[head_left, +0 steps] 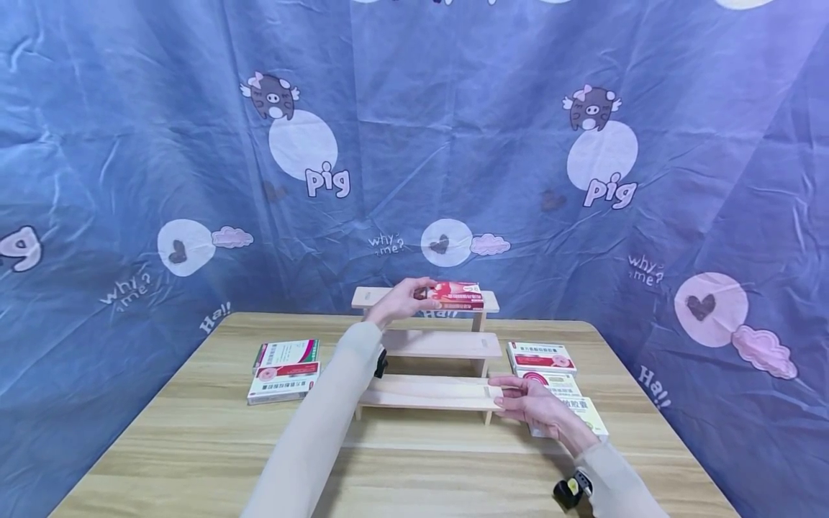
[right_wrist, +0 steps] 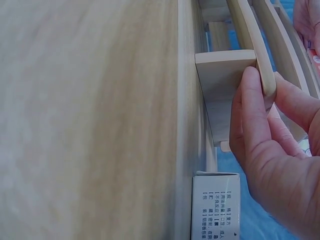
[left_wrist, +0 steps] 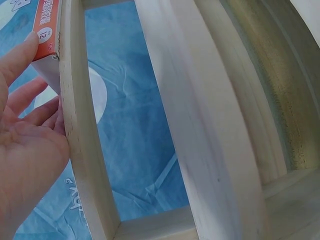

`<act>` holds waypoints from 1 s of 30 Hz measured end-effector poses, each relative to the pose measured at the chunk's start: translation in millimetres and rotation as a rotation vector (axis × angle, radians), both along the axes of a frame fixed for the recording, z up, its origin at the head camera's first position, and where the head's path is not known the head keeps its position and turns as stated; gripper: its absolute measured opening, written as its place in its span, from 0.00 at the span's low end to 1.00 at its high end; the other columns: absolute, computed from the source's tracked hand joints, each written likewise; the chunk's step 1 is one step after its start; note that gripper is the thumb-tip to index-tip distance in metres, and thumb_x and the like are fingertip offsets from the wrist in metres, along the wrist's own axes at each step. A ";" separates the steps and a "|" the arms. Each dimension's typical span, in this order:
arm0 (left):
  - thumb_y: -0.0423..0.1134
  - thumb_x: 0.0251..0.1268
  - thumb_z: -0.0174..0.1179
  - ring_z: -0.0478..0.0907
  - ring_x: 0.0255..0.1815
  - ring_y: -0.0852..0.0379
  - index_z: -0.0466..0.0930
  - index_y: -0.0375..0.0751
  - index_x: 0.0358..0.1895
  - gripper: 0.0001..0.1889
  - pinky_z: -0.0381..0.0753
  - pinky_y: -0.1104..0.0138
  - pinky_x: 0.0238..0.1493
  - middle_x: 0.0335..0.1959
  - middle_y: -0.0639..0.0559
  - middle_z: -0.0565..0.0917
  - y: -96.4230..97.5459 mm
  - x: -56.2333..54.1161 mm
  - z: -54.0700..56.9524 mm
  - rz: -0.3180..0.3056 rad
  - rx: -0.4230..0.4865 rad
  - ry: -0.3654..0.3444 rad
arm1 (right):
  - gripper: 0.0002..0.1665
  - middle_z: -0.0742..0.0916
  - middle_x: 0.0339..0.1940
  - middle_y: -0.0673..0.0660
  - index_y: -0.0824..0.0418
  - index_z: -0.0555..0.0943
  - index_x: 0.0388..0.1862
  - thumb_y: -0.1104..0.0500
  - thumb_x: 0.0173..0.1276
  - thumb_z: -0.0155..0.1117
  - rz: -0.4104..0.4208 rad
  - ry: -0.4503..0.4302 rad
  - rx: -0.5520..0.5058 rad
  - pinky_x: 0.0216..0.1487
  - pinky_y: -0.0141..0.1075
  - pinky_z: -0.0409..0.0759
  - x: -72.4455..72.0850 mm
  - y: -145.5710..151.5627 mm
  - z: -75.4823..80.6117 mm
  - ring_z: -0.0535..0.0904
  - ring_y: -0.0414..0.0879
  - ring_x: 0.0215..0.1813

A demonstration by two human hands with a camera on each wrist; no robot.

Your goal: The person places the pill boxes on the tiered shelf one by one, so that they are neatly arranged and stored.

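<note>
A three-step wooden display rack (head_left: 424,392) stands on the table. On its top step lies a red medicine box (head_left: 456,295), and my left hand (head_left: 403,298) holds it by its left end. In the left wrist view the thumb rests on the orange-red face of the box (left_wrist: 46,35), with the other fingers beside the shelf edge. My right hand (head_left: 534,404) grips the right end of the lowest step; in the right wrist view its thumb and fingers (right_wrist: 253,95) pinch the board (right_wrist: 265,70) from both sides.
Left of the rack lie a green-and-white medicine box (head_left: 288,352) and a red-and-white one (head_left: 283,383). On the right, several white medicine boxes (head_left: 540,357) lie in a column near my right hand. A blue patterned cloth (head_left: 414,180) hangs behind the wooden table (head_left: 194,432).
</note>
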State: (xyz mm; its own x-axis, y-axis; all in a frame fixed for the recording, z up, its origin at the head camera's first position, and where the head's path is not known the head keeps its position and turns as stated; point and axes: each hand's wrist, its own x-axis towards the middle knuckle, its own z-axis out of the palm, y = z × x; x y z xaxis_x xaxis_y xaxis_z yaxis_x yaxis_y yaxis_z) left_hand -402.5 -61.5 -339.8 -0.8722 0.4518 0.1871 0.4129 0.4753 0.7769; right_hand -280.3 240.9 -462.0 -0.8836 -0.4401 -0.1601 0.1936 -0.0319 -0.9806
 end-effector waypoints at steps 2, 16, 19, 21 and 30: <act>0.41 0.64 0.65 0.65 0.72 0.46 0.72 0.41 0.68 0.29 0.61 0.56 0.76 0.75 0.41 0.64 0.2 -0.1 0.6 0.003 -0.005 -0.007 | 0.30 0.85 0.48 0.58 0.74 0.66 0.67 0.72 0.67 0.59 0.000 0.006 0.006 0.57 0.41 0.83 -0.4 0.2 -0.3 0.85 0.47 0.49; 0.44 0.66 0.64 0.59 0.76 0.44 0.70 0.43 0.69 0.29 0.57 0.53 0.78 0.76 0.40 0.61 5.4 -1.4 4.4 -0.014 -0.072 -0.008 | 0.31 0.85 0.47 0.58 0.75 0.65 0.68 0.71 0.67 0.59 0.009 -0.002 -0.004 0.57 0.40 0.83 -2.3 0.7 -0.2 0.85 0.47 0.49; 0.45 0.66 0.63 0.59 0.76 0.44 0.70 0.44 0.69 0.29 0.56 0.53 0.78 0.77 0.41 0.60 6.6 -2.8 5.2 -0.015 -0.075 -0.001 | 0.31 0.85 0.47 0.57 0.75 0.64 0.69 0.72 0.68 0.59 0.011 0.006 -0.007 0.57 0.40 0.83 -3.2 1.1 -0.2 0.85 0.47 0.49; 0.45 0.66 0.63 0.59 0.76 0.44 0.70 0.44 0.69 0.29 0.56 0.53 0.78 0.77 0.41 0.60 7.3 -2.9 6.5 -0.015 -0.069 0.007 | 0.31 0.85 0.48 0.56 0.76 0.63 0.69 0.72 0.68 0.58 0.009 0.017 -0.012 0.57 0.40 0.83 -3.9 1.3 0.1 0.85 0.47 0.50; 0.45 0.68 0.61 0.60 0.75 0.43 0.70 0.45 0.69 0.28 0.58 0.52 0.77 0.77 0.40 0.58 6.8 1.8 5.0 -0.011 -0.100 0.009 | 0.31 0.85 0.47 0.57 0.74 0.65 0.69 0.70 0.68 0.60 -0.010 -0.001 0.027 0.56 0.39 0.84 -2.8 -0.4 0.4 0.84 0.45 0.49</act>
State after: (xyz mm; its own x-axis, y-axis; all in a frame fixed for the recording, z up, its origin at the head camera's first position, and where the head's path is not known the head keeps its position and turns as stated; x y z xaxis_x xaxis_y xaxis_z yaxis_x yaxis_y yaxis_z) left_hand -400.6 -54.6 -334.9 -0.8658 0.4779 0.1481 0.4249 0.5460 0.7220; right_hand -283.0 240.5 -461.6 -0.8879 -0.4264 -0.1727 0.1946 -0.0078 -0.9809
